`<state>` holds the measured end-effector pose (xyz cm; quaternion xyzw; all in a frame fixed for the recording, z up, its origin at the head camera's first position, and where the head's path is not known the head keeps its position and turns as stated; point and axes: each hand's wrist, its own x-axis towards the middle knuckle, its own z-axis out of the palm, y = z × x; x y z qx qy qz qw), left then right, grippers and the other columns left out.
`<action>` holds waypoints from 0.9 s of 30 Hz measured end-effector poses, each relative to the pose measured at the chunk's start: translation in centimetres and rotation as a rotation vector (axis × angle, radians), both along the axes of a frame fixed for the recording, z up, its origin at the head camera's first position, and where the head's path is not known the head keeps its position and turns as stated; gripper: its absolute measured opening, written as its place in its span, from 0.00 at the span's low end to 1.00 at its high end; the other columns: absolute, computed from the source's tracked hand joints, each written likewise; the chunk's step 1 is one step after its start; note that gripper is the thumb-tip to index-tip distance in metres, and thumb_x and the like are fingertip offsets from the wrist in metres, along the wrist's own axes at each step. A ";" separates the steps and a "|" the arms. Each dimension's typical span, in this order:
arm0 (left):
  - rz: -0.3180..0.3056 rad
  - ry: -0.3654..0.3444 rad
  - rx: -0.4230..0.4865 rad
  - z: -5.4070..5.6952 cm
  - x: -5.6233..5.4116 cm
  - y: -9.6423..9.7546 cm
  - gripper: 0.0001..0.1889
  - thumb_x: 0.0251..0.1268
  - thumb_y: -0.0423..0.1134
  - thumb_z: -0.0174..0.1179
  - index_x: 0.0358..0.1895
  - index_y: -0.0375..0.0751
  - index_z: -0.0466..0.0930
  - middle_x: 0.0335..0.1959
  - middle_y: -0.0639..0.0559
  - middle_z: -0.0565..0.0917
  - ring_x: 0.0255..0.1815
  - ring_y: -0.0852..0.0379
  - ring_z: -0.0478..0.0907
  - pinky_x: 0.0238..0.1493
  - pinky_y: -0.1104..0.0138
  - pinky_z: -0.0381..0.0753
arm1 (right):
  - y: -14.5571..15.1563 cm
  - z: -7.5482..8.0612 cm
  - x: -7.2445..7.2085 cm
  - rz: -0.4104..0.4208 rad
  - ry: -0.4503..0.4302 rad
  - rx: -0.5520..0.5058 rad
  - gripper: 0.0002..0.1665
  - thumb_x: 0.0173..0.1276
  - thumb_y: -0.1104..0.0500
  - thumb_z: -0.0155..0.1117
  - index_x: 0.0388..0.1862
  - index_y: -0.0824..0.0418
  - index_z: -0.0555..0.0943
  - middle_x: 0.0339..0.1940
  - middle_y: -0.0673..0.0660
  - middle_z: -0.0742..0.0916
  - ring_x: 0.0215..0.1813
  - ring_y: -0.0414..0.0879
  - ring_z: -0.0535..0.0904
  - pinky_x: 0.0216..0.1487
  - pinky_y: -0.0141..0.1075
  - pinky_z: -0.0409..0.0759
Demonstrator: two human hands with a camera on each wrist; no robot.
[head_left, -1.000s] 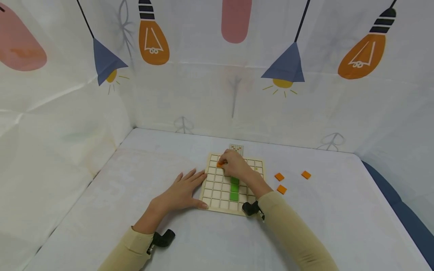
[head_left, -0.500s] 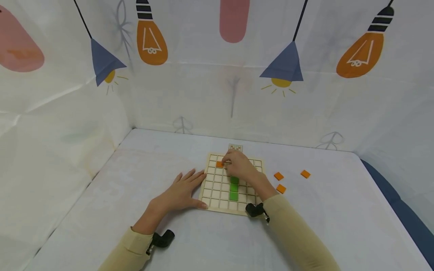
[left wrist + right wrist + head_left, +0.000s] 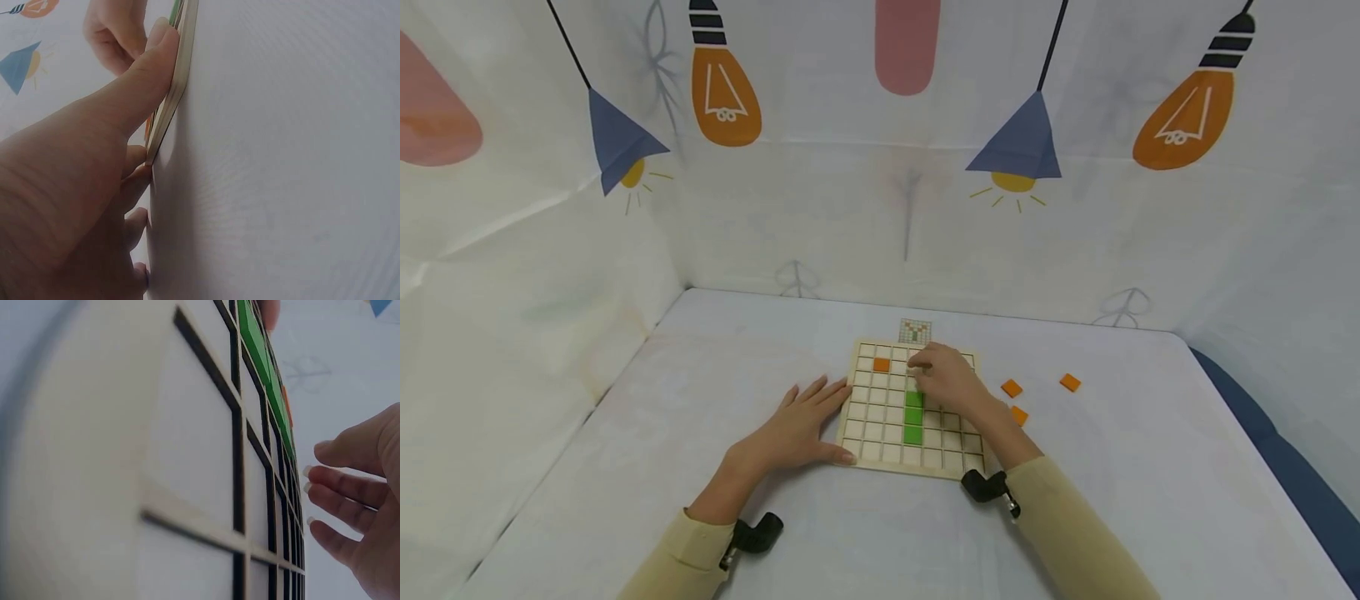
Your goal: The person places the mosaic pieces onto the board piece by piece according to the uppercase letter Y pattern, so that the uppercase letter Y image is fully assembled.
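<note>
A pale wooden grid board (image 3: 855,431) lies on the table. One orange square tile (image 3: 882,364) sits in its upper left part, and a column of green square tiles (image 3: 913,435) runs down the middle. My left hand (image 3: 792,429) is spread flat at the board's left edge; in the left wrist view its thumb (image 3: 153,62) rests on the board's rim. Above the board's upper middle hovers my right hand (image 3: 953,382), hiding some cells. The right wrist view shows that hand's thumb and fingers (image 3: 340,487) apart with nothing between them.
To the right of the board lie loose orange tiles (image 3: 1012,388), one partly behind the right wrist and another orange tile (image 3: 1071,382) farther right. A small patterned card (image 3: 916,330) lies beyond the board's far edge. Behind the table hangs a white printed sheet (image 3: 835,208).
My right hand has let go of the orange tile, which stays in its cell, and has drawn back to the right. My left hand keeps its place at the board's edge.
</note>
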<state>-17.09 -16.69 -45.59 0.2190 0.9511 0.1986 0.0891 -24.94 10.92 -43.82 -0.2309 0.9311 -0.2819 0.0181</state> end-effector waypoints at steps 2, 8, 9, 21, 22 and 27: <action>-0.005 -0.003 0.011 0.0 0.0 0.0 0.58 0.48 0.71 0.67 0.80 0.49 0.52 0.82 0.54 0.54 0.84 0.42 0.43 0.78 0.35 0.41 | 0.4 0.0 0.4 -0.014 -0.001 -0.011 0.15 0.70 0.63 0.60 0.53 0.61 0.85 0.49 0.57 0.85 0.51 0.53 0.83 0.49 0.45 0.84; -0.019 -0.002 0.028 0.1 -0.1 0.0 0.58 0.49 0.70 0.68 0.80 0.47 0.53 0.82 0.52 0.55 0.83 0.40 0.43 0.76 0.34 0.42 | 1.6 0.0 1.2 -0.059 0.009 -0.035 0.16 0.69 0.65 0.58 0.52 0.60 0.86 0.51 0.56 0.86 0.53 0.56 0.84 0.51 0.48 0.84; -0.019 -0.004 0.026 0.0 -0.1 -0.1 0.58 0.49 0.70 0.68 0.80 0.47 0.53 0.82 0.53 0.55 0.83 0.41 0.43 0.77 0.34 0.42 | 1.8 -0.1 1.4 -0.065 0.009 -0.043 0.16 0.69 0.65 0.58 0.52 0.60 0.86 0.51 0.56 0.86 0.54 0.56 0.84 0.51 0.48 0.84; -0.020 -0.003 0.016 0.1 -0.2 -0.1 0.58 0.48 0.71 0.67 0.80 0.46 0.52 0.82 0.51 0.55 0.83 0.41 0.44 0.77 0.34 0.44 | 4.9 0.1 2.2 -0.163 0.000 -0.060 0.16 0.70 0.62 0.59 0.55 0.61 0.84 0.54 0.57 0.85 0.56 0.57 0.82 0.51 0.50 0.83; -0.019 -0.003 0.016 0.1 -0.1 -0.1 0.58 0.48 0.71 0.68 0.80 0.46 0.53 0.82 0.51 0.55 0.83 0.40 0.44 0.77 0.34 0.44 | 5.1 0.3 2.2 -0.172 0.002 -0.058 0.17 0.70 0.62 0.59 0.56 0.61 0.84 0.54 0.58 0.85 0.57 0.57 0.82 0.52 0.51 0.83; -0.019 -0.013 0.030 0.2 -0.1 0.0 0.58 0.48 0.70 0.68 0.80 0.46 0.53 0.82 0.51 0.55 0.83 0.40 0.44 0.76 0.34 0.43 | 6.3 0.7 2.5 -0.209 0.026 -0.036 0.18 0.69 0.61 0.61 0.57 0.61 0.83 0.56 0.59 0.85 0.58 0.57 0.80 0.57 0.54 0.80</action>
